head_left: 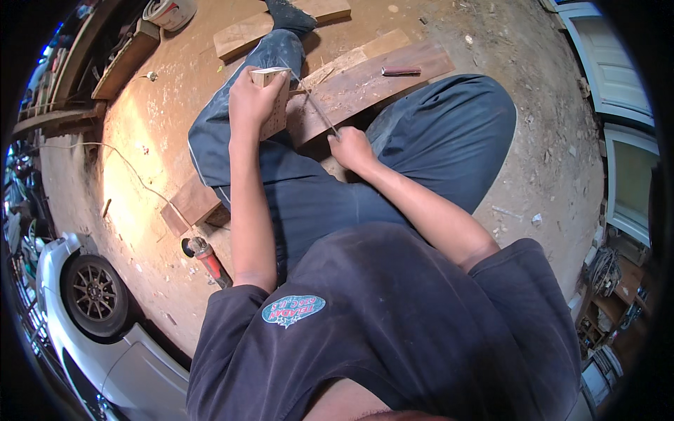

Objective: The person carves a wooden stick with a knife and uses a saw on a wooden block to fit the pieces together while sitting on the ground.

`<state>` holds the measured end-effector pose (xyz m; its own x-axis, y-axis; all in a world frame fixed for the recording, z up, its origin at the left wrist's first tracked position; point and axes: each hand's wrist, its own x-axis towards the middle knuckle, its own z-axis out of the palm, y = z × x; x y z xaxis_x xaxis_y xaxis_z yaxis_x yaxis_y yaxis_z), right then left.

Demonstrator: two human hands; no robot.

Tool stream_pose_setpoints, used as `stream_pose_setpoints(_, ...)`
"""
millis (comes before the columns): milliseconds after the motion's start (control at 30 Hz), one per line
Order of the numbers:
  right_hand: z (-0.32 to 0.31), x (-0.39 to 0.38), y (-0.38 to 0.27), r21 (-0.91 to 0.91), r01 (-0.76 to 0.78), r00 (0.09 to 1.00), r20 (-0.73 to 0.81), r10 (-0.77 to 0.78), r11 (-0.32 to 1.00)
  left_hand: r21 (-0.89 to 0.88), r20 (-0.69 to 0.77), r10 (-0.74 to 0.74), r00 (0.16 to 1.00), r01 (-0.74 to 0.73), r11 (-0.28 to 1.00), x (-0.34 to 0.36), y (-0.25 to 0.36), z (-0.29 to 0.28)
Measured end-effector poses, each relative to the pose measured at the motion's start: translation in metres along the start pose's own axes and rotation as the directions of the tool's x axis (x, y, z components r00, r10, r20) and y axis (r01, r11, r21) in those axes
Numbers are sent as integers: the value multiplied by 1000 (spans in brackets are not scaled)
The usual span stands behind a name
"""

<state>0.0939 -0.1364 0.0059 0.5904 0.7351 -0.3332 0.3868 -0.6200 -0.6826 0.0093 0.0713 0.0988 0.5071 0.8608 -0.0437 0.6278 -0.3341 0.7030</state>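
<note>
My left hand (pixel 253 99) is closed around the upper part of a wooden block (pixel 276 118), held raised above my lap. Small dark dots mark the block's side, and its top end looks pale. My right hand (pixel 353 150) grips the near end of a thin dark metal rod (pixel 320 111), which slants up to the left toward the block's top. Whether its far tip touches the block, I cannot tell. Beyond my hands, a brown plank (pixel 372 85) lies between my legs with shavings on it and a short dark-red, stick-like object (pixel 401 71).
An angle grinder (pixel 207 259) with a red body lies left of my left forearm, near a wood offcut (pixel 193 203) and a cable (pixel 133 168). Another board (pixel 242 36) and a white bucket (pixel 170 12) are farther off. A silver car (pixel 144 365) stands at lower left.
</note>
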Motion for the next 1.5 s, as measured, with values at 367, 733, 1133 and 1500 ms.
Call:
stream_pose_setpoints(367,-4,-1,2,16,-31,999,20,31,999,-2,-8,0,1000,0,1000,1,-3,2)
stream_pose_setpoints(733,-10,-1,-11,116,-23,1000,2,23,993,-90,31,90,995,-87,992,-11,-3,-8)
stream_pose_setpoints(1133,-5,-5,6,-16,-54,998,40,55,998,-95,165,184,969,-171,981,-17,-5,-16)
stream_pose_setpoints(1500,-11,-3,-1,37,-16,1000,10,16,999,-25,287,270,919,-274,961,-19,-9,-22)
